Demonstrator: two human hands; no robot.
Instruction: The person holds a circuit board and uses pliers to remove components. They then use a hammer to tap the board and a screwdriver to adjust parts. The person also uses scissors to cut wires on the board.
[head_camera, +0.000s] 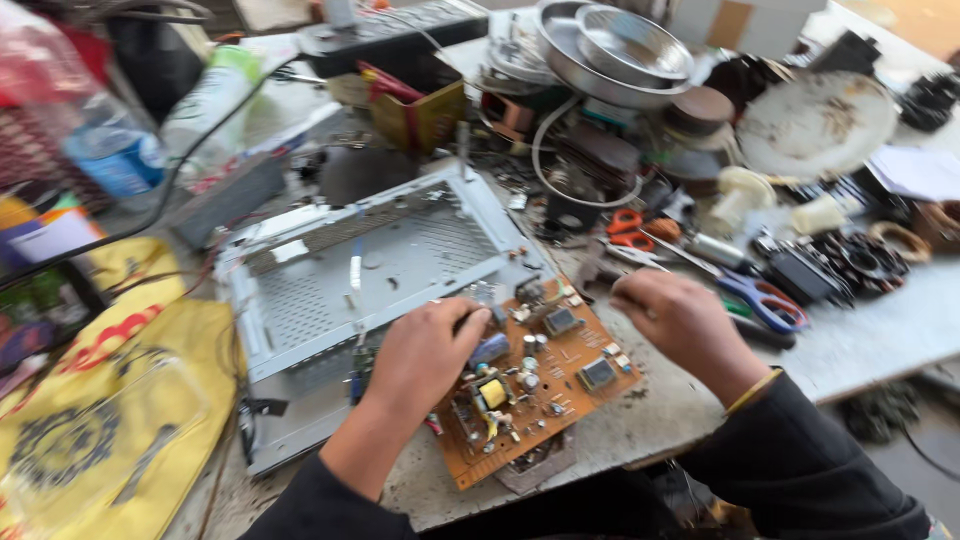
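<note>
Circuit board (540, 385) at lower centre looks stiff, light, fragile, best gripped by its edges; my left hand (425, 355) rests curled on it, right hand (680, 320) hovers loosely closed, empty I think.

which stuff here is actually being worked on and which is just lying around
In hand:
left hand on the orange circuit board
right hand at its far edge
metal tray beside it

Lying about:
scissors
steel bowls
plastic bottle
yellow bag
</note>
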